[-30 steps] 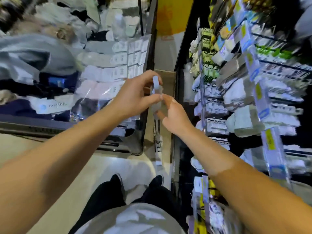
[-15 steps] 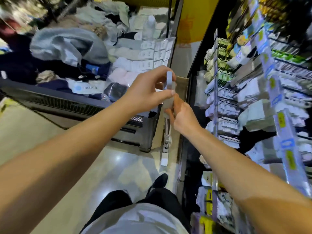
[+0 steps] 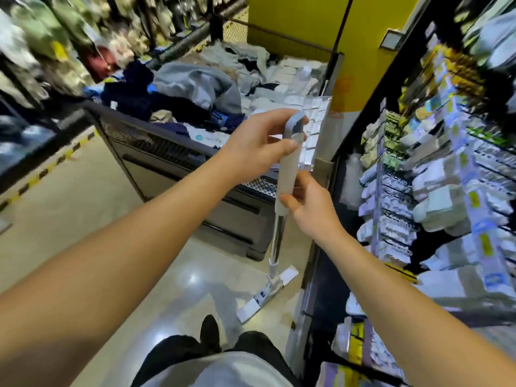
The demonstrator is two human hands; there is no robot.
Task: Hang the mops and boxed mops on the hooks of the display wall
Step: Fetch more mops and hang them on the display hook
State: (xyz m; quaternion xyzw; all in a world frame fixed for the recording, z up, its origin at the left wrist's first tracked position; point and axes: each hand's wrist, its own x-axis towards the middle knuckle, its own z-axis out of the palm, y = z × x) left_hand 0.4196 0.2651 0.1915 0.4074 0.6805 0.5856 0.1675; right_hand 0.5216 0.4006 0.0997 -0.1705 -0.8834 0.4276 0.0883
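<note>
I hold a flat mop [image 3: 287, 177] upright in front of me. It has a pale grey grip with a blue hanging loop on top, a chrome pole and a white flat head [image 3: 266, 293] just above the floor. My left hand [image 3: 259, 148] grips the top of the handle just under the loop, thumb across the grip. My right hand [image 3: 310, 208] holds the lower end of the grip, fingers curled round it. The display wall [image 3: 435, 174] with hooks and packaged goods stands to the right of the mop.
A dark wire bin [image 3: 178, 160] piled with clothing and packs stands left of the mop, close behind it. A yellow pillar [image 3: 296, 26] rises at the back. My feet [image 3: 209, 333] are on the glossy floor [image 3: 83, 219], which opens to the left.
The view has lifted and swung left, blurring the shelves. Both hands keep their hold; the mop handle now shows more fully and its head hangs turned above the floor.
</note>
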